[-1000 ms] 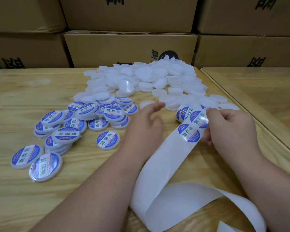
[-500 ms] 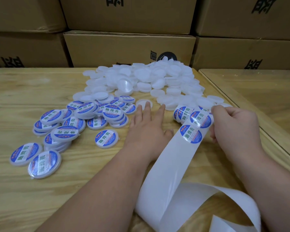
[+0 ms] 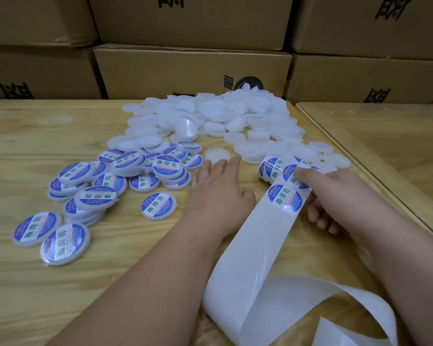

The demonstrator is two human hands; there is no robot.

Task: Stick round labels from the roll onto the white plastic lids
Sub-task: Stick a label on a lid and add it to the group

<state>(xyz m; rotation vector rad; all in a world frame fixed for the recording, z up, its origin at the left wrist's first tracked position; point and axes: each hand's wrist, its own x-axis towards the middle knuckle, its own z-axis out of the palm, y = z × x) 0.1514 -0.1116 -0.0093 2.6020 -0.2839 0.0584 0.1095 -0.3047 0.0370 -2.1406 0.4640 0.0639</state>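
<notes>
Head view: the left hand [image 3: 216,193] lies flat on the table [image 3: 35,146], fingers straight, tips just short of a bare lid [image 3: 217,155]. The right hand [image 3: 335,196] has its grip pinched on the label strip [image 3: 260,236] beside the roll [image 3: 273,168].

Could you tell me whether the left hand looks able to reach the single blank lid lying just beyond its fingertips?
Probably yes. The left hand lies flat on the table with straight fingers, and the blank lid sits just ahead of them with only bare wood between; the labelled lids lie off to its left.
</notes>
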